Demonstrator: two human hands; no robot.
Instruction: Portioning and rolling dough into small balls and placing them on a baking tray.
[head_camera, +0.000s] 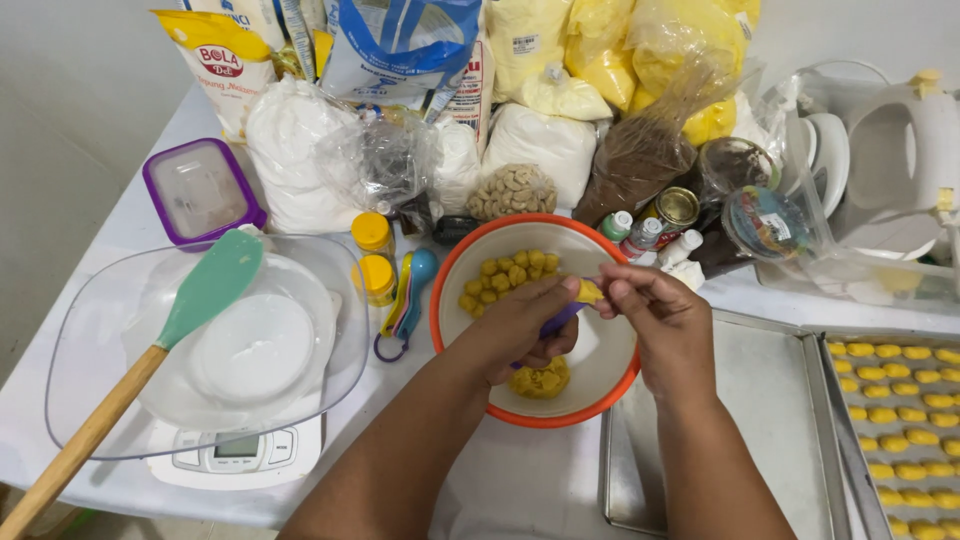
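We saw two hands over a bowl with an orange rim, near the middle of the bench. The left hand was closed around a purple spoon. The right hand pinched a bit of yellow dough at the tip of the spoon, with its fingers bent in. The two hands were touching at the dough.

Inside the bowl, small dough balls lay in a heap at the far side. A bigger dough lump sat at the near side, just under the left hand.

To the left of the bowl stood a big clear bowl on a white scale. A green spatula with a wooden handle leaned on it. Two small jars with yellow lids stood between the two bowls.

At the right edge of the bench lay a bare tray, and beside it a tray with rows of yellow pieces. Bags of white and yellow stuff were piled along the far edge.
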